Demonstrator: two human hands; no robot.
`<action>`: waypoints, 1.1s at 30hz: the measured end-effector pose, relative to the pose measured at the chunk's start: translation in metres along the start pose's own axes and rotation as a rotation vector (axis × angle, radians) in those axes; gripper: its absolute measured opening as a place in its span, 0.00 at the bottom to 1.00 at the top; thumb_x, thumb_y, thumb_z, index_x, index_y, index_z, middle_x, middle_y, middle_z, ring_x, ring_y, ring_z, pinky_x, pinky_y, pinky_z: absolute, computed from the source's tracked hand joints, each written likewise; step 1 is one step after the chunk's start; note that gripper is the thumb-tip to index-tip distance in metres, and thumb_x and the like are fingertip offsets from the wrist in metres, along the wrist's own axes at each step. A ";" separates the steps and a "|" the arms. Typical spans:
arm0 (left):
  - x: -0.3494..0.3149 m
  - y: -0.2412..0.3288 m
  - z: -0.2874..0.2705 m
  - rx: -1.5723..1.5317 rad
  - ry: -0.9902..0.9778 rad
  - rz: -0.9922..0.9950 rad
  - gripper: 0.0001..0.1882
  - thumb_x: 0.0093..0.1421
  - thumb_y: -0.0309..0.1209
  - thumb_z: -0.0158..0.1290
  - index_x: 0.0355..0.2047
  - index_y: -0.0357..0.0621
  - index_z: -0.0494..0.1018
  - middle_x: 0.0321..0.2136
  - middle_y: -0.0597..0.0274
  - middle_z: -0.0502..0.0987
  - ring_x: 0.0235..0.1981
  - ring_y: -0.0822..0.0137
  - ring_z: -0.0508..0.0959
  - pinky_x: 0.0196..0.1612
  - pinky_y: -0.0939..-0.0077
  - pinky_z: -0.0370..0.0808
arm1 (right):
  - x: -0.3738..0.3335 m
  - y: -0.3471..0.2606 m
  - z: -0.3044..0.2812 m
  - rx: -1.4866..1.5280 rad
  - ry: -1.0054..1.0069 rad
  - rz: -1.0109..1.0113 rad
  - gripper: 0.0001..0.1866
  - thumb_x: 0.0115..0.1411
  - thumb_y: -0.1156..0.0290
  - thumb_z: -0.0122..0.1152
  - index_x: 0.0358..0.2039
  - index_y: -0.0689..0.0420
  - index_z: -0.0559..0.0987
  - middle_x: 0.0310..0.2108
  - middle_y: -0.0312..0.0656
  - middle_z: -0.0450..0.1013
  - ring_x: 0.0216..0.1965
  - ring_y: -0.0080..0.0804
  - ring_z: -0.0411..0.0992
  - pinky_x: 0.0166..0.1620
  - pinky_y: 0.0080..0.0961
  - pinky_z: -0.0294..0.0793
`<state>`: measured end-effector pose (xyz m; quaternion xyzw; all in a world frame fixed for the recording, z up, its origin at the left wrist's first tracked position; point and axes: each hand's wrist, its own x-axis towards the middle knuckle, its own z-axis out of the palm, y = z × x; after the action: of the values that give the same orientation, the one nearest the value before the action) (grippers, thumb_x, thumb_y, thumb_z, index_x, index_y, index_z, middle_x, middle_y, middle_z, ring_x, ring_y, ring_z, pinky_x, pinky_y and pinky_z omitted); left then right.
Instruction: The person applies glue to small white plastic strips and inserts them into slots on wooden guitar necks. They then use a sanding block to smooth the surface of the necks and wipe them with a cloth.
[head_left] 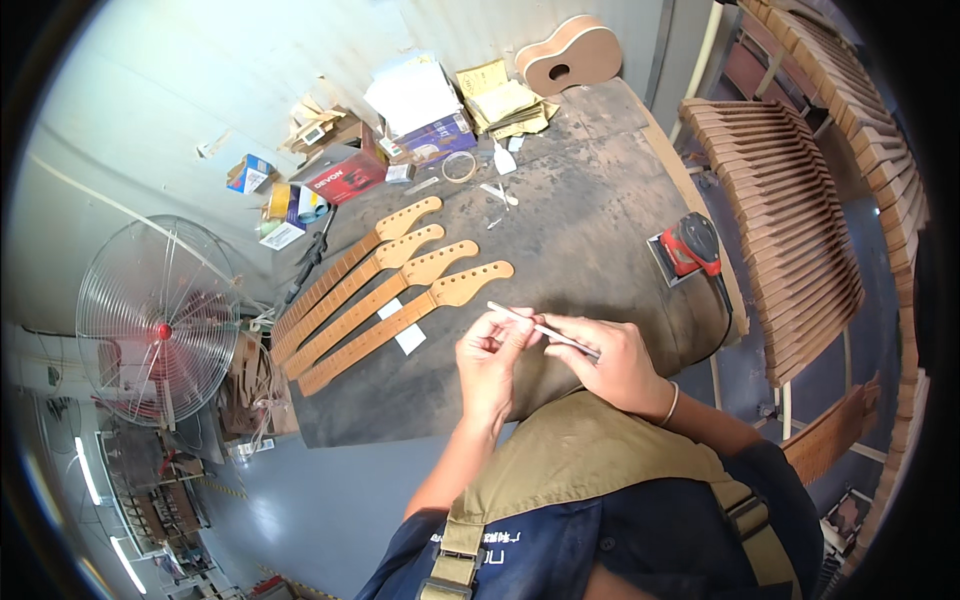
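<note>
A thin grey rod-like tool [553,334] is held slantwise in front of my body, above the near edge of the dark bench. My left hand [488,362] pinches it toward its far end with thumb and fingers. Around its nearer end my right hand [617,358] is closed, fingers pointing toward the left one. Whether the tool is a file, a blade or something else is too small to tell. To the left of my hands lies the nearest guitar neck [405,328], its headstock close to the tool's tip. Several similar necks lie side by side beyond it.
A red sander [688,247] sits at the bench's right edge, its cord trailing down. Boxes [437,138], sandpaper sheets [503,104], a tape roll [459,167] and a small guitar body [568,60] are at the back. A fan [160,325] stands left; racked necks [785,230] stand right.
</note>
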<state>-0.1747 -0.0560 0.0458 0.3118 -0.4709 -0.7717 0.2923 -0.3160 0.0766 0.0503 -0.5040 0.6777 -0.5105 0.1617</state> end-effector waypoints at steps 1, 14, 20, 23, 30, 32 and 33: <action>0.002 0.001 -0.001 -0.024 0.013 0.009 0.07 0.69 0.21 0.62 0.46 0.32 0.81 0.43 0.52 0.85 0.46 0.60 0.87 0.51 0.70 0.87 | 0.003 -0.007 -0.001 0.055 0.024 0.035 0.23 0.63 0.71 0.73 0.58 0.57 0.82 0.41 0.52 0.85 0.38 0.44 0.86 0.40 0.31 0.85; 0.019 0.007 -0.013 -0.170 0.172 0.027 0.06 0.70 0.22 0.61 0.46 0.36 0.79 0.41 0.52 0.85 0.44 0.56 0.88 0.45 0.67 0.91 | -0.005 0.006 -0.001 0.175 0.085 0.215 0.12 0.65 0.75 0.71 0.48 0.61 0.85 0.34 0.48 0.86 0.33 0.35 0.87 0.38 0.26 0.86; 0.020 0.007 -0.014 -0.182 0.164 0.042 0.05 0.70 0.23 0.61 0.45 0.37 0.79 0.40 0.53 0.85 0.44 0.57 0.88 0.44 0.68 0.91 | 0.001 -0.006 -0.008 0.114 0.091 0.164 0.06 0.66 0.76 0.69 0.42 0.62 0.86 0.33 0.46 0.85 0.30 0.37 0.84 0.33 0.30 0.82; 0.021 0.006 -0.013 -0.177 0.170 0.045 0.06 0.70 0.23 0.61 0.45 0.37 0.79 0.39 0.53 0.85 0.44 0.57 0.88 0.44 0.69 0.90 | 0.001 -0.001 -0.008 0.067 0.078 0.113 0.06 0.65 0.76 0.69 0.42 0.62 0.86 0.35 0.47 0.84 0.31 0.40 0.84 0.33 0.31 0.82; 0.021 0.008 -0.010 -0.113 0.153 0.054 0.06 0.70 0.26 0.62 0.45 0.39 0.80 0.38 0.57 0.85 0.43 0.58 0.88 0.44 0.70 0.90 | 0.003 0.003 -0.013 0.080 -0.004 0.121 0.14 0.63 0.73 0.72 0.49 0.61 0.85 0.41 0.48 0.84 0.37 0.44 0.84 0.39 0.32 0.83; 0.021 0.009 -0.014 -0.113 0.114 0.062 0.07 0.70 0.24 0.62 0.46 0.36 0.80 0.39 0.55 0.85 0.42 0.58 0.88 0.43 0.69 0.90 | 0.006 0.003 -0.015 0.111 -0.045 0.102 0.20 0.62 0.71 0.74 0.54 0.59 0.83 0.47 0.49 0.83 0.43 0.45 0.84 0.45 0.33 0.84; 0.021 0.009 -0.015 -0.116 0.091 0.061 0.08 0.70 0.24 0.62 0.47 0.35 0.80 0.39 0.54 0.85 0.42 0.57 0.88 0.43 0.69 0.90 | 0.008 0.000 -0.017 0.133 -0.068 0.094 0.24 0.61 0.69 0.76 0.57 0.58 0.82 0.50 0.50 0.82 0.47 0.46 0.83 0.48 0.34 0.83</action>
<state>-0.1758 -0.0833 0.0444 0.3144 -0.4213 -0.7734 0.3543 -0.3319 0.0784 0.0600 -0.4767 0.6594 -0.5288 0.2417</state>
